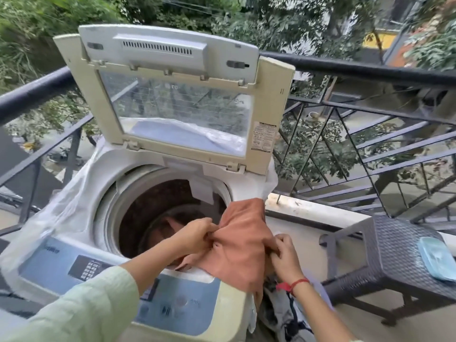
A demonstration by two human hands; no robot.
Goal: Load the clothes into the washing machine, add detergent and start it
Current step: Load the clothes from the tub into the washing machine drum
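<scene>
While its lid (172, 99) stands raised, the washing machine (108, 174) is partly loaded: some cloth lies in the drum (148, 208). Over the machine's front rim, the left hand (197, 233) pinches an orange garment (241, 245), fingers curled into its folds. The right hand (283, 253) grips the garment's other edge. More clothes (278, 309) lie low beside the machine's right side. Detergent and starting seem not yet done.
</scene>
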